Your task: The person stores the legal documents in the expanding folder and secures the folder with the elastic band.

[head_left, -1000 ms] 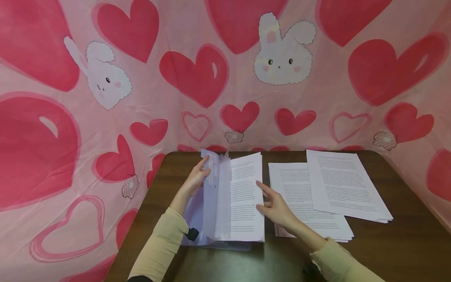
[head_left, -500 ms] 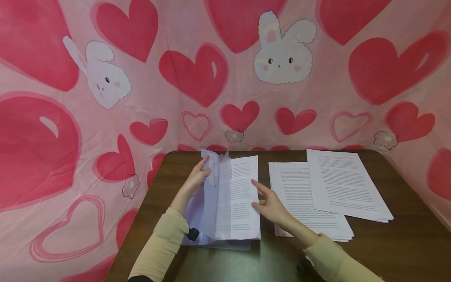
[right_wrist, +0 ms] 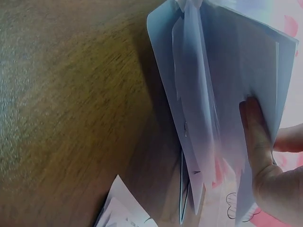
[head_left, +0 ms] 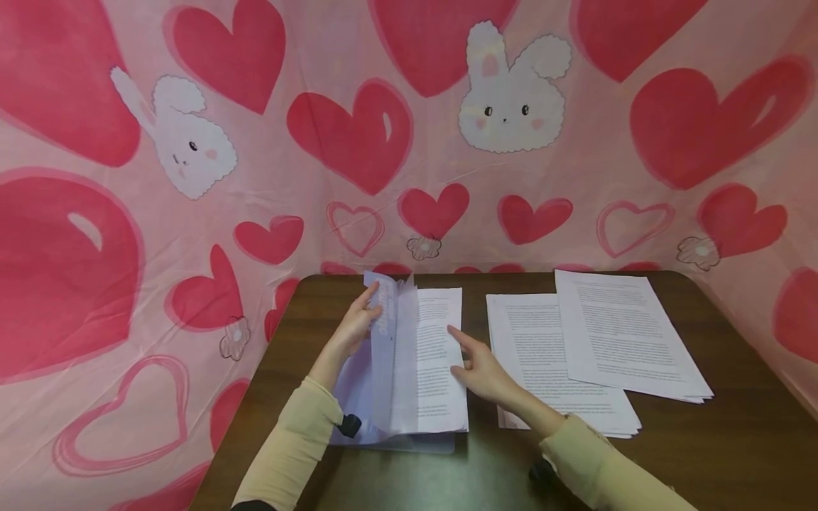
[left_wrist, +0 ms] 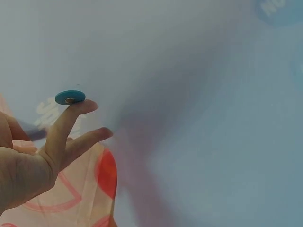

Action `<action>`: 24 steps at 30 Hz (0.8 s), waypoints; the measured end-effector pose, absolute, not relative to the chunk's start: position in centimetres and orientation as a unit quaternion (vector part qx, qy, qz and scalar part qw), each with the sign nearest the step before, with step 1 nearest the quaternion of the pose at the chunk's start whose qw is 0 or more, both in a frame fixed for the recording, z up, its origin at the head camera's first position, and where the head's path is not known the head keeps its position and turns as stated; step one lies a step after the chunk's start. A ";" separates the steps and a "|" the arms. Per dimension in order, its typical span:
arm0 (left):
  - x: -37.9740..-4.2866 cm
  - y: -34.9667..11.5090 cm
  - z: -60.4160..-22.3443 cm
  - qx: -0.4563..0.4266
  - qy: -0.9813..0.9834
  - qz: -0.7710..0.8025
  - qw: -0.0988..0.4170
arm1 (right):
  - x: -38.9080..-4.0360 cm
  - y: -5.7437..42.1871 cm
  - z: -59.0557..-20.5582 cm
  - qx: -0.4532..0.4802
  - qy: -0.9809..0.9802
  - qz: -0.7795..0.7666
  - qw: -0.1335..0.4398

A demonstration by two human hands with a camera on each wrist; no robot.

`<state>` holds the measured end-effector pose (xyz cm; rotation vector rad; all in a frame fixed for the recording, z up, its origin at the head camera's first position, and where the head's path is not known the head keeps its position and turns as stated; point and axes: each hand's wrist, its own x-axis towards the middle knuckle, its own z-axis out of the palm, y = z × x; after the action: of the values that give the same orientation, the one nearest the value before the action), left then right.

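A translucent lilac plastic folder (head_left: 382,376) stands partly open at the left of the table. My left hand (head_left: 354,330) holds its raised cover by the outer edge. In the left wrist view, a round teal button (left_wrist: 70,97) shows at a fingertip of that hand (left_wrist: 45,158), against the bluish plastic. A stack of printed sheets (head_left: 441,362) lies partly inside the folder, its left part behind a clear flap. My right hand (head_left: 486,372) pinches the stack's right edge. In the right wrist view, the fingers of this hand (right_wrist: 270,175) lie along the sheets' underside.
Right of the folder, a stack of printed paper (head_left: 527,341) lies on the dark wooden table (head_left: 735,440). Another stack (head_left: 629,333) overlaps it at an angle. A pink curtain (head_left: 358,42) with hearts and rabbits hangs behind the table.
My right hand has moved left, and the printed sheets have slid further left into the folder. The left hand and the raised cover have stayed in place.
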<state>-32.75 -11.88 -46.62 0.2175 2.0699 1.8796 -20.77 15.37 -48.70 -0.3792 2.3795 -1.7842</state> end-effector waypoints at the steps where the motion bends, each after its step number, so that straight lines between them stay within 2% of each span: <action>1: -32.7 -11.9 -46.6 0.074 0.728 0.661 0.167 | -20.8 15.3 -48.7 -0.128 0.793 -0.591 0.073; 10: -32.8 -12.0 -46.6 0.068 0.731 0.658 0.167 | -21.1 15.8 -48.5 -0.105 0.793 -0.594 0.085; 14: -32.9 -12.1 -46.6 0.068 0.732 0.656 0.168 | -21.4 16.4 -48.1 -0.092 0.780 -0.609 0.107; 19: -32.9 -12.1 -46.6 0.069 0.733 0.654 0.172 | -21.7 17.1 -47.9 -0.104 0.772 -0.611 0.139; 24: -32.8 -12.1 -46.5 0.068 0.731 0.657 0.172 | -21.9 17.6 -48.1 -0.116 0.765 -0.616 0.148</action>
<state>-32.80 -12.06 -46.46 0.1925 2.0738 1.8648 -21.94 17.59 -48.08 -0.3344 2.2015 -1.7707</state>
